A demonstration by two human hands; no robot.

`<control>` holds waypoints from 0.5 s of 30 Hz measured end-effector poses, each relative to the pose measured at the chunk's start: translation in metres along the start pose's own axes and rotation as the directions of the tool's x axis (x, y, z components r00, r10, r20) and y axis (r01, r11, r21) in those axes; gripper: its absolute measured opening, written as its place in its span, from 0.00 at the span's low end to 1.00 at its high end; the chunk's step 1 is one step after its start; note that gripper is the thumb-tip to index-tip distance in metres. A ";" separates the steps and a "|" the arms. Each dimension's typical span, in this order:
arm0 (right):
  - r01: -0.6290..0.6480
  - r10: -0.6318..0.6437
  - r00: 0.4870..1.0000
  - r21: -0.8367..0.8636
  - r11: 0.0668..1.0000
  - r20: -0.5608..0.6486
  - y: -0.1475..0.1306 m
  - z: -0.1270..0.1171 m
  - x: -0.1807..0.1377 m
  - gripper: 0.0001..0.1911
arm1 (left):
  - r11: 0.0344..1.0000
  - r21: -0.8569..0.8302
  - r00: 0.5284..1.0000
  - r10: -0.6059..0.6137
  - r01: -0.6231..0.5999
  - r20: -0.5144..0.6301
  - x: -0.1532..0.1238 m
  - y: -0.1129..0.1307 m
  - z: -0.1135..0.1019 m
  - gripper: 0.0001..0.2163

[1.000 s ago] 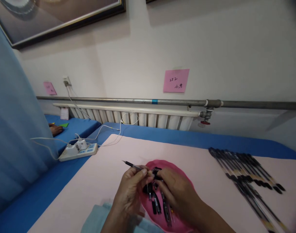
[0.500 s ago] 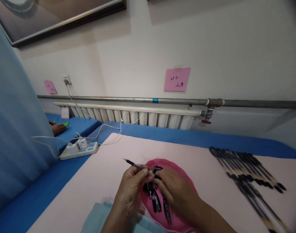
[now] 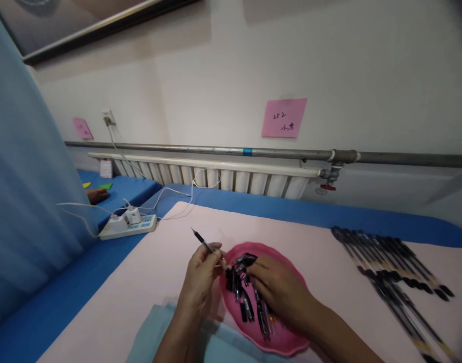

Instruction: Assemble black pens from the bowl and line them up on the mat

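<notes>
My left hand (image 3: pixel 200 275) is closed around a thin black pen (image 3: pixel 201 241) whose tip points up and to the left. My right hand (image 3: pixel 276 287) rests over a pink dish (image 3: pixel 287 338) that holds several black pen caps (image 3: pixel 243 292). Its fingers are curled down among the caps, and what they pinch is hidden. Both hands sit over a pale pink mat (image 3: pixel 159 262) on a blue table.
A row of several capped black pens (image 3: pixel 390 272) lies on the mat at the right. A white power strip (image 3: pixel 128 227) with plugs and cables sits at the left. A light blue cloth (image 3: pixel 159 338) lies near me. Another person's hand (image 3: pixel 97 195) shows at far left.
The view has tilted down slightly. My right hand has moved off the pen's end down into the dish of caps. My left hand still holds the pen.
</notes>
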State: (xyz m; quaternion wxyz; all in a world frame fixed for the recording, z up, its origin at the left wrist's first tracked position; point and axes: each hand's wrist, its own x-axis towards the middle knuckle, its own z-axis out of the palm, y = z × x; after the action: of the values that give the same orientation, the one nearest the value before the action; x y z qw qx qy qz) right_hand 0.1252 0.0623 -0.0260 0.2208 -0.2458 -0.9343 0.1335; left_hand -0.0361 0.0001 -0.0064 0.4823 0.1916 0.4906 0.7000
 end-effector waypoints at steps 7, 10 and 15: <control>-0.032 0.037 0.999 -0.160 0.987 0.027 -0.006 0.015 -0.001 0.13 | 0.994 0.057 0.988 -0.103 0.098 0.112 -0.007 -0.006 0.005 0.13; -0.012 0.023 0.998 -0.189 0.982 0.056 -0.008 0.018 0.001 0.13 | 0.993 0.090 0.984 -0.094 0.082 0.151 -0.007 -0.011 0.007 0.14; -0.045 0.060 0.995 -0.178 0.983 0.084 -0.010 0.023 0.003 0.12 | 0.983 0.154 0.983 -0.124 0.103 0.134 -0.004 -0.018 0.008 0.17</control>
State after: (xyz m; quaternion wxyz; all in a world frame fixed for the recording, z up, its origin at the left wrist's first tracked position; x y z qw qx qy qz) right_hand 0.1082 0.0523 -0.0416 0.1527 -0.2826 -0.9446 0.0672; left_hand -0.0199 0.0017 -0.0174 0.5400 0.2479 0.5148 0.6180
